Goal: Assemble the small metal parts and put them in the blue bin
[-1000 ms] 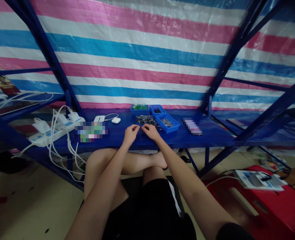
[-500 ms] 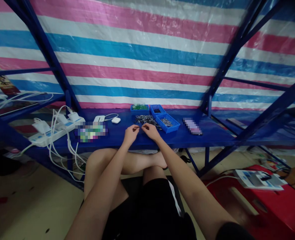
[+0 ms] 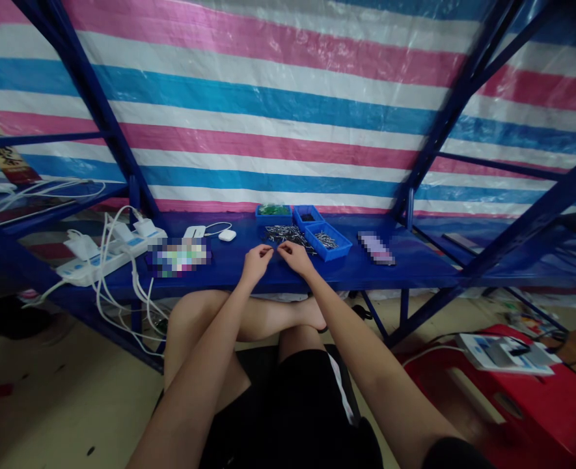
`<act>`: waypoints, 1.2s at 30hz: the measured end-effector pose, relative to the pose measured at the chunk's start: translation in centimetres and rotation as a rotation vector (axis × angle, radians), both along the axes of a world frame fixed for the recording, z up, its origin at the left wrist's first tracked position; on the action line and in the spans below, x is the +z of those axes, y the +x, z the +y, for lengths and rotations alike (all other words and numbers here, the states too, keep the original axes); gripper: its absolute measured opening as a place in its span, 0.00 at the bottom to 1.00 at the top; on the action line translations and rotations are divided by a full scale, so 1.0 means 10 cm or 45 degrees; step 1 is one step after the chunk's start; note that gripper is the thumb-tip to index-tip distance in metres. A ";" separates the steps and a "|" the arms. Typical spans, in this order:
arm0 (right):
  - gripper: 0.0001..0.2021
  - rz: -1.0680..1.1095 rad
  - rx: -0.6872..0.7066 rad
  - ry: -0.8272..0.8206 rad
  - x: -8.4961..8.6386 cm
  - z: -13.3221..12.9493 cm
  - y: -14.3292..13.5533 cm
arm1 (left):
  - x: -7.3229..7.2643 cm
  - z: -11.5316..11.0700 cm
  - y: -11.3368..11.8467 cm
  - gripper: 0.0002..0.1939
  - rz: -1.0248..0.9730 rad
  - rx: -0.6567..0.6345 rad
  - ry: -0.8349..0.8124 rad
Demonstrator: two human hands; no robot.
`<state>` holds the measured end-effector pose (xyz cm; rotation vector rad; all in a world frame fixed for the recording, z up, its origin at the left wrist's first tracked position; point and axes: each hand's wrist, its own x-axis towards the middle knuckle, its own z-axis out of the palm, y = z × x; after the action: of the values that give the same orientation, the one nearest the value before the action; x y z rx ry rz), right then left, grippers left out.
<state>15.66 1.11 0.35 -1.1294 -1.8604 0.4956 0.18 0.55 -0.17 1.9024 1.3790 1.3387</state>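
Note:
Close together over the front of the blue table, my left hand [image 3: 258,260] and my right hand [image 3: 293,256] each have the fingertips pinched. Whatever they hold is too small to make out. Just beyond them lies a loose pile of thin black and silver pieces [image 3: 288,234]. To the right of the pile sits a blue bin [image 3: 339,251] of thin silver pieces. Behind it stands a smaller blue bin [image 3: 308,213] with dark contents. A third blue bin [image 3: 273,212] at the back holds green pieces.
A white power strip [image 3: 107,257] with plugs and trailing cables lies at the left, near a blurred phone-like object [image 3: 179,256] and a small white case [image 3: 226,236]. Another blurred phone [image 3: 376,248] is at the right. Blue frame posts flank the table; a red stool [image 3: 526,404] stands lower right.
Both hands stay almost in place, pinched near each other. Only a very slight shift of the view shows.

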 end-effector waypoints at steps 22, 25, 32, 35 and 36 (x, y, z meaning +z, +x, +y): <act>0.09 -0.004 -0.012 0.002 0.00 0.00 0.00 | 0.00 -0.01 0.00 0.12 0.004 -0.012 -0.009; 0.09 -0.008 -0.020 0.006 0.00 0.00 0.00 | 0.00 -0.01 0.00 0.12 0.006 0.000 -0.006; 0.09 -0.005 -0.012 -0.003 0.02 -0.02 0.00 | 0.00 -0.01 0.00 0.12 0.010 -0.005 -0.015; 0.09 -0.003 -0.014 -0.004 0.01 -0.01 0.00 | 0.00 -0.01 0.00 0.12 0.005 -0.017 -0.002; 0.09 -0.003 -0.014 -0.005 0.01 -0.01 0.00 | 0.00 -0.01 -0.01 0.13 0.005 -0.018 0.001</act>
<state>15.65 1.06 0.45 -1.1425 -1.8551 0.4924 0.09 0.47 -0.16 1.9123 1.3648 1.3296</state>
